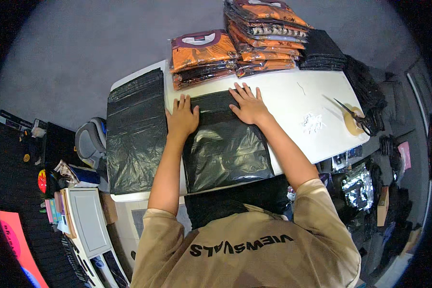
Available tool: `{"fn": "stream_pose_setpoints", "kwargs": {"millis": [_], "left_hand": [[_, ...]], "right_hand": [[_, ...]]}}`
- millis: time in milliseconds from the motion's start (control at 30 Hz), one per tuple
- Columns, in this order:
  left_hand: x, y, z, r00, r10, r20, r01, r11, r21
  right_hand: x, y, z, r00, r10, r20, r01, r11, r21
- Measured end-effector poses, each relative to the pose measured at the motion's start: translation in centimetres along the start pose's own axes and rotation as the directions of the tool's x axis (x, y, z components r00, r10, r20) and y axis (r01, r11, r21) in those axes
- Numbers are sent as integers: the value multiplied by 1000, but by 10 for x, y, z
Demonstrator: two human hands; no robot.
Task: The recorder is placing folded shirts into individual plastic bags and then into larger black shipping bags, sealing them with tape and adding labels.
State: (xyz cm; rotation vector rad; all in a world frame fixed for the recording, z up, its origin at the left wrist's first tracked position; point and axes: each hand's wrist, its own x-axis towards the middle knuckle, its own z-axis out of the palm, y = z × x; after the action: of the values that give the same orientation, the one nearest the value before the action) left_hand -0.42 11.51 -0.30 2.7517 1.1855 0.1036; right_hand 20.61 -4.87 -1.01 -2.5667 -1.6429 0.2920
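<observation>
Both hands (216, 113) press a black bag (225, 144), hiding its contents.

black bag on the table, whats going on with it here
A person presses both bare hands flat on a black plastic bag lying on the white table: the left hand on its upper left corner, the right hand on its top edge. A stack of black bags lies to the left, orange packaged garments are piled at the far edge, and scissors rest to the right.
</observation>
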Motion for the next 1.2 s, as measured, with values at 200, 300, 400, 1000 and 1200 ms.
{"fn": "stream_pose_setpoints", "kwargs": {"millis": [200, 300, 400, 1000, 1200], "left_hand": [[5, 55, 7, 990, 91, -112, -79, 991, 108], [2, 104, 12, 983, 92, -161, -62, 981, 186], [6, 129, 18, 955, 267, -130, -265, 964, 32], [-5, -10, 4, 999, 23, 26, -23, 1000, -9], [-3, -7, 3, 999, 11, 33, -14, 995, 95]], "right_hand": [[0, -2, -1, 1000, -5, 0, 5, 1000, -12], [3, -1, 1, 1000, -9, 14, 9, 1000, -9], [7, 16, 14, 993, -66, -97, 68, 998, 18], [0, 20, 2, 999, 33, -5, -33, 999, -2], [-5, 27, 2, 1000, 21, -11, -21, 1000, -13]]}}
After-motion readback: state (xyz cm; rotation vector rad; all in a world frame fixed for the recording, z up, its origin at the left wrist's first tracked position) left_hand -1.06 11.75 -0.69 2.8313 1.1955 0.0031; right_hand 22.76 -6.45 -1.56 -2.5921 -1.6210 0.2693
